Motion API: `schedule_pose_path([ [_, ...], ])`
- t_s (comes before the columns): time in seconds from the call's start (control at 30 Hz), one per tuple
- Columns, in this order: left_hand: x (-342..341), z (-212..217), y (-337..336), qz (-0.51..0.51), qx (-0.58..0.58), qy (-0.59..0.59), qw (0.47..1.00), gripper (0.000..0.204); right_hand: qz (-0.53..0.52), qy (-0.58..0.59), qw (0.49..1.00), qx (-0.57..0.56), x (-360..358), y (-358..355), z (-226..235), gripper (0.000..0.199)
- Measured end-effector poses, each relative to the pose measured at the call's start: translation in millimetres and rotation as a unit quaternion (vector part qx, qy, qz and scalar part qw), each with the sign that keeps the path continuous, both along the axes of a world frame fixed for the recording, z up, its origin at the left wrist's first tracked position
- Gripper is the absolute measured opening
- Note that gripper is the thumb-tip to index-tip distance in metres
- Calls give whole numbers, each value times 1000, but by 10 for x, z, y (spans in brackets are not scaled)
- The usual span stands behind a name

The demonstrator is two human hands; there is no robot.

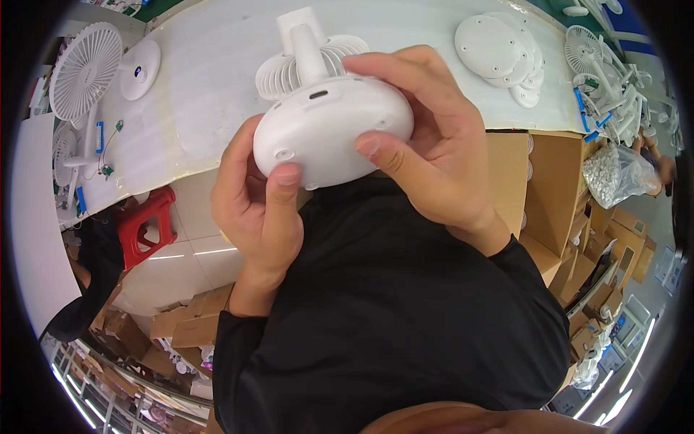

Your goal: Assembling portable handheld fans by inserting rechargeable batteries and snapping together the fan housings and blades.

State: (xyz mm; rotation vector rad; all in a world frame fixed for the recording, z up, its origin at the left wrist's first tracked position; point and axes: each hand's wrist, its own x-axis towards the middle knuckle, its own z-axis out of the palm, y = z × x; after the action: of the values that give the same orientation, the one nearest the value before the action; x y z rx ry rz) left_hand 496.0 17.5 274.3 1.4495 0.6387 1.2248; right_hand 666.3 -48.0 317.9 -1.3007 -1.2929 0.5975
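L hand [256, 199] & R hand [444, 141] gripping wht fan base [332, 134], smooth, rounded, 1 dark slot [318, 95], prob. feet [285, 154]

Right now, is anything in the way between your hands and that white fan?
Nothing visible is in the way. The left hand and the right hand already hold the fan's base directly, one at each side, with nothing seen in between.

A red stool [131, 233] stands on tiled floor [191, 271]
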Motion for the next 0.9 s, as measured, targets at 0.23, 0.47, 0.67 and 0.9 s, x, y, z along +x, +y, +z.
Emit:
schedule_pose_path([
  [0.23, -58, 10, 30, -20, 56, 48, 997, 43, 63, -91, 994, 24, 76, 139, 128, 41],
  [0.47, 261, -69, 84, -6, -106, -149, 983, 33, 53, -115, 978, 165, 9, 171, -131, 43],
  [0.67, 549, -188, 423, -66, -225, -356, 905, 38, -55, -24, 984, 166, -240, 75, -440, 43],
  [0.9, 576, 12, 501, -39, 129, -215, 967, 31, 138, 160, 975, -67, -154, -134, -259, 64],
])
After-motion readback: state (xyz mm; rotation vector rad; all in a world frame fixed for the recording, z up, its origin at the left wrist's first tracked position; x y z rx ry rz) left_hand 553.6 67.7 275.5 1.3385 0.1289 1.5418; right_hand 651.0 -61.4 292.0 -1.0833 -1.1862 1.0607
